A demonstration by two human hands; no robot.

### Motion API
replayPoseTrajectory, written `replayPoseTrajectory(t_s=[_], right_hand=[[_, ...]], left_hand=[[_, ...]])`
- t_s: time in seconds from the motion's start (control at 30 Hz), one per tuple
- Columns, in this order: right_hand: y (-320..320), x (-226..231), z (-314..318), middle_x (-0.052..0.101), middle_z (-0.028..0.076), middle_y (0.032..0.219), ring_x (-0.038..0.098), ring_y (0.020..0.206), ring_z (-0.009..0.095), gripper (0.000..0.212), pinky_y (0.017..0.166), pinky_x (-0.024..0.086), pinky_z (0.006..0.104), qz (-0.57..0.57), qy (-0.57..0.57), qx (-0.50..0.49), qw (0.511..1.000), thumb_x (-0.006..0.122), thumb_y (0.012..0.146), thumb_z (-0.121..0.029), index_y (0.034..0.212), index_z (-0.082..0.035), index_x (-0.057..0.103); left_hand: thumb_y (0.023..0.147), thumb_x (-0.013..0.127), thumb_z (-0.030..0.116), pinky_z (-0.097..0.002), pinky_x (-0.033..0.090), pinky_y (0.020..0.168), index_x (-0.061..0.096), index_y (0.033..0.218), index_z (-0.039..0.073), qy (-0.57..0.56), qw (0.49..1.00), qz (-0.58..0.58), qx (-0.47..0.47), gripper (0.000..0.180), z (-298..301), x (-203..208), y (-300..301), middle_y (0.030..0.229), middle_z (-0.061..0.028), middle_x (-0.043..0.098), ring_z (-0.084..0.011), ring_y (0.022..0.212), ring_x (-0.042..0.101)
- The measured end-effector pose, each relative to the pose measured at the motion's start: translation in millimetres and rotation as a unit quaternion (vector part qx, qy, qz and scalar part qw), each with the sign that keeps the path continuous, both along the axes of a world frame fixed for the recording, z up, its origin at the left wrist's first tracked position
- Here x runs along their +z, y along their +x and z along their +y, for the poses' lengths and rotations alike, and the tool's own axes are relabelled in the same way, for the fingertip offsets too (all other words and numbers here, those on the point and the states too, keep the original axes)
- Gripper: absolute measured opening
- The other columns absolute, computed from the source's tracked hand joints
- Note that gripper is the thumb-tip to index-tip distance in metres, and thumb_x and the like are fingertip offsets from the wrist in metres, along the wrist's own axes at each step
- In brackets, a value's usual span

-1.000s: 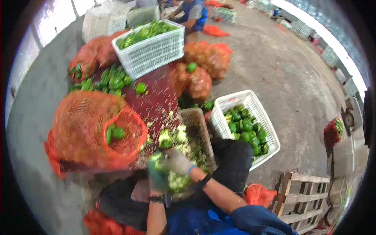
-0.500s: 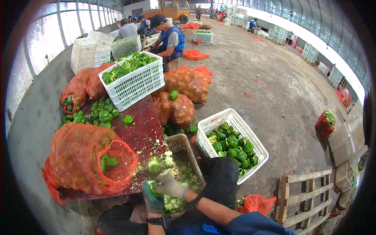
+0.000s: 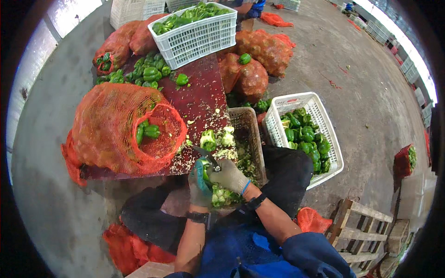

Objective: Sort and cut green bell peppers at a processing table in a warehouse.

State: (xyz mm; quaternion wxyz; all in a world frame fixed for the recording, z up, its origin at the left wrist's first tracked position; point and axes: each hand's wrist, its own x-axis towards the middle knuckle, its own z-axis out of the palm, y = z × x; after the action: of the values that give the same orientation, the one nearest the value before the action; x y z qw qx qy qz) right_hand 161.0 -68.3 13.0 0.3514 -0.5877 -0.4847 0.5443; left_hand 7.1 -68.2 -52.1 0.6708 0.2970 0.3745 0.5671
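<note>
My left hand (image 3: 200, 184), in a grey and teal glove, is closed around a green bell pepper (image 3: 205, 169), mostly hidden by the fingers. My right hand (image 3: 227, 174), in a grey glove, grips a knife (image 3: 207, 156) whose dark, curved blade points away to the left, over the pepper. Just beyond the hands, a cut green pepper (image 3: 208, 141) and a pale pepper core (image 3: 227, 139) lie on the dark red tabletop (image 3: 200, 90), among scattered seeds. Under and beside my right hand sits a brown crate (image 3: 248, 119) with pale green trimmings (image 3: 225, 196).
Left on the table lies an orange mesh sack (image 3: 113, 125), its mouth open with peppers inside. A white crate (image 3: 337, 157) of green peppers stands at my right. Another white crate (image 3: 194, 37) is at the table's far end. A wooden pallet (image 3: 359, 231) stands lower right.
The view has tipped downward, so the scene sits higher and further left-to-right shifted. The knife blade, not visible earlier, now shows above the pepper; both hands remain close together.
</note>
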Motion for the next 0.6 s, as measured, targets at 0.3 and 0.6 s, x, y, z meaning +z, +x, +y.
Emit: replayPoseTrajectory(t_s=[0.3, 0.6], right_hand=[[10, 1, 39, 0.072, 0.023, 0.092, 0.072, 0.086, 0.041, 0.036, 0.074, 0.057, 0.0502, -0.307, 0.216, -0.165, 0.912, 0.079, 0.093, -0.035, 0.107, -0.003, 0.075], [-12, -46, 76, 0.073, 0.025, 0.097, 0.072, 0.091, 0.045, 0.031, 0.076, 0.058, 0.0552, -0.333, 0.191, -0.018, 0.923, 0.070, 0.091, -0.017, 0.116, 0.002, 0.069]], left_hand=[[0.087, 0.082, 0.016, -0.0388, 0.056, 0.096, 0.061, 0.143, 0.001, 0.177, 0.899, 0.355, 0.184, 0.061, 28, 27, -19, 0.132, -0.0126, 0.065, -0.0260, 0.109, 0.066], [0.097, 0.076, 0.023, -0.0409, 0.053, 0.093, 0.066, 0.130, -0.001, 0.159, 0.819, 0.537, 0.125, 0.042, 51, 6, -53, 0.114, -0.0105, 0.069, -0.0265, 0.104, 0.065]])
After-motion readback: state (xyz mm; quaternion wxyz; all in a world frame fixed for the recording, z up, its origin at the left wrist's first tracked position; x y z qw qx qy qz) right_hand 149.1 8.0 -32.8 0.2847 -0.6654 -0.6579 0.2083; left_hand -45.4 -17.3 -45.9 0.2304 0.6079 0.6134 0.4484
